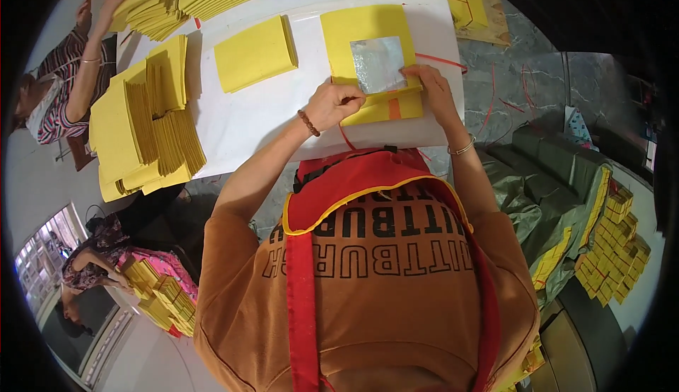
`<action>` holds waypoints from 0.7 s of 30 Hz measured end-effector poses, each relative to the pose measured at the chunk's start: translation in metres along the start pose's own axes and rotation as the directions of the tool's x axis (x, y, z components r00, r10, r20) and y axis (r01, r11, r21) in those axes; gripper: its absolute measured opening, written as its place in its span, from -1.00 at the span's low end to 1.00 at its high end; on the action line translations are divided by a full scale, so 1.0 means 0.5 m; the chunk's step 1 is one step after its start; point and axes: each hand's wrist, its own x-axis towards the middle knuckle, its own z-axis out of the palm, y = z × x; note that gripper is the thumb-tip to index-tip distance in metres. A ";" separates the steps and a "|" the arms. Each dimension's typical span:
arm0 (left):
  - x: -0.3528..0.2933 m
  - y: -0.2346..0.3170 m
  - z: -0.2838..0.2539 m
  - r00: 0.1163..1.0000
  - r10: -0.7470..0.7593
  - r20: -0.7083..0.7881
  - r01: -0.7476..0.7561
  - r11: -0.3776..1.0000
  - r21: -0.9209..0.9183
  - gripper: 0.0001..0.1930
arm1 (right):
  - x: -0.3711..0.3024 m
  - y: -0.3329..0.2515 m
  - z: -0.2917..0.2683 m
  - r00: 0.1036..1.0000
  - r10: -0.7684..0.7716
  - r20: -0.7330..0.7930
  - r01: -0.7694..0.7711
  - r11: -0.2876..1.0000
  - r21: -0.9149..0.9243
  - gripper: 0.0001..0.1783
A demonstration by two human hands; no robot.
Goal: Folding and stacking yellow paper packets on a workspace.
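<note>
White table [240, 119]: tall yellow stacks [131, 123] crowd L edge; small yellow pile [253, 55] mid-table. Yellow sheet [378, 24] nr R near corner, w/ red strip [440, 60] at R edge.

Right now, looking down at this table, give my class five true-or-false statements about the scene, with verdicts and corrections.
1. The left hand and right hand both touch the yellow paper. True.
2. The beaded bracelet is on the person's right side. False: the beaded bracelet is on the left.
3. The silver square lies on the yellow paper. True.
4. The apron is blue. False: the apron is red, edged in yellow.
5. A small yellow stack lies left of the silver square. True.
</note>
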 end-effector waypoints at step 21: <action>0.000 -0.030 -0.055 0.934 0.353 0.059 -0.302 0.686 0.662 -0.54 | -0.008 0.021 -0.003 0.995 -0.094 0.045 0.098 0.991 -0.095 -0.66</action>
